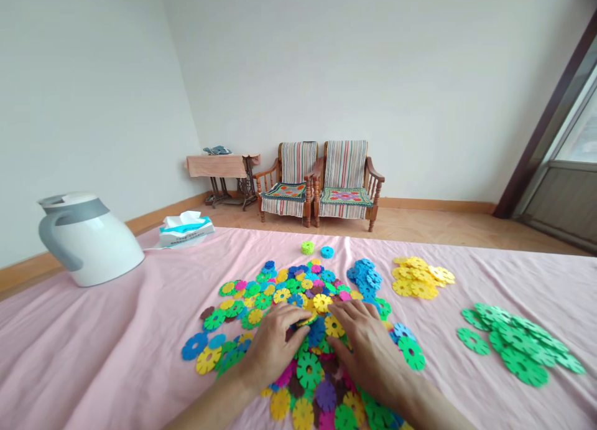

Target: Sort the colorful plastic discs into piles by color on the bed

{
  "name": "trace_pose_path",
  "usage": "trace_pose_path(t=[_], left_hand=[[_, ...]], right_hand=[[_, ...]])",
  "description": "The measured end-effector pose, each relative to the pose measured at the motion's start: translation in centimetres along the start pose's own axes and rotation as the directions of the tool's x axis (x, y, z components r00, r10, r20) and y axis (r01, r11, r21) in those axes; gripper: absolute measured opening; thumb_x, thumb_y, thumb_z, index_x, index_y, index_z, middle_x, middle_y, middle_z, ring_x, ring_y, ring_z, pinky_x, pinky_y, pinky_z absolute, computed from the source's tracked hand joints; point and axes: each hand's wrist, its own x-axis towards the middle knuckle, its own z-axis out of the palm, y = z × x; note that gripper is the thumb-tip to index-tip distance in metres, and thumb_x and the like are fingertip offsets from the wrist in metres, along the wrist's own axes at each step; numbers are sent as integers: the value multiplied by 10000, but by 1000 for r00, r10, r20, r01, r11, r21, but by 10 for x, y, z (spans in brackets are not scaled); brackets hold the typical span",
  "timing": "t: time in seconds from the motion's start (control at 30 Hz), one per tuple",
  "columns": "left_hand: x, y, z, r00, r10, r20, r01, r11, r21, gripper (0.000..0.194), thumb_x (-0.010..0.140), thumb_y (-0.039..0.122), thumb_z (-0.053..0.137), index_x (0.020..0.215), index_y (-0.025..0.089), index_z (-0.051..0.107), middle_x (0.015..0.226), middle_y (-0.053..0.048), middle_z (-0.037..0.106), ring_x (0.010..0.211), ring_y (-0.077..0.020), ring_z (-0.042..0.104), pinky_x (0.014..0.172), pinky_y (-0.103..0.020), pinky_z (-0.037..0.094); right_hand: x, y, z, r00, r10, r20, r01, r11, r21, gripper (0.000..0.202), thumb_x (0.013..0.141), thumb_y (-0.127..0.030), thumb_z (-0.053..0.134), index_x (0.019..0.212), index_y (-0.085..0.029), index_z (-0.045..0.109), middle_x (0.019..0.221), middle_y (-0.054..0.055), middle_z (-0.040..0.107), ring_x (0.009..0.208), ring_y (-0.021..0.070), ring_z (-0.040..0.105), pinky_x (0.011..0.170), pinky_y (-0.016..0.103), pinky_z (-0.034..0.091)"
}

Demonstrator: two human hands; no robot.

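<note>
A mixed heap of flat, notched plastic snowflake discs in several colours spreads over the pink cloth, with a green disc [310,371] near its middle. My left hand [275,343] is in the heap, thumb and forefinger closed at the edge of a yellow snowflake disc [306,320]. Opposite it, my right hand [368,340] rests palm down over the discs, its thumb apart from the fingers. Between that thumb and fingers lies another yellow disc [334,326], seemingly not gripped. What is under the right palm is hidden.
Sorted discs lie apart: a blue pile [364,277], a yellow pile [420,277], a green pile [520,343], a lime stack [307,247] and a small blue stack [327,252]. At left stand a white jug [100,243] and a tissue pack [185,229]. Beyond are two armchairs [345,162].
</note>
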Motion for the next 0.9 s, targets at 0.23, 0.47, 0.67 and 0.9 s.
trace_pose_path(t=[0.23, 0.47, 0.67, 0.9], left_hand=[[-3, -18, -9, 984, -67, -166, 79, 995, 67, 128, 871, 246, 558, 879, 218, 682, 870, -30, 704, 858, -214, 644, 797, -334, 479], [-2, -24, -13, 976, -116, -182, 121, 992, 17, 135, 853, 261, 550, 742, 201, 597, 757, -14, 644, 735, -184, 613, 680, -278, 469], [0, -32, -14, 974, -154, -168, 141, 986, -88, 217, 899, 339, 498, 830, 211, 659, 821, -18, 694, 769, -181, 649, 707, -267, 493], [0, -32, -14, 969, -199, -149, 185, 977, -104, 226, 885, 350, 491, 800, 204, 642, 771, -17, 688, 707, -181, 638, 681, -273, 498]], right_hand=[[-1, -7, 1, 991, 56, 122, -51, 998, -41, 205, 898, -168, 477, 929, -220, 673, 921, 60, 672, 918, 245, 579, 832, 386, 393], [-1, 42, 7, 961, 204, -186, -162, 962, 219, 308, 919, -328, 404, 763, -200, 636, 795, 38, 626, 768, 177, 581, 703, 283, 424], [4, 148, -15, 705, 622, -341, -538, 782, 314, 304, 712, -438, 516, 815, -179, 639, 645, 20, 637, 595, 175, 575, 564, 271, 408], [5, 222, -50, 430, 816, -386, -755, 559, 342, 356, 658, -423, 531, 792, -146, 710, 629, 93, 685, 509, 196, 564, 463, 285, 354]])
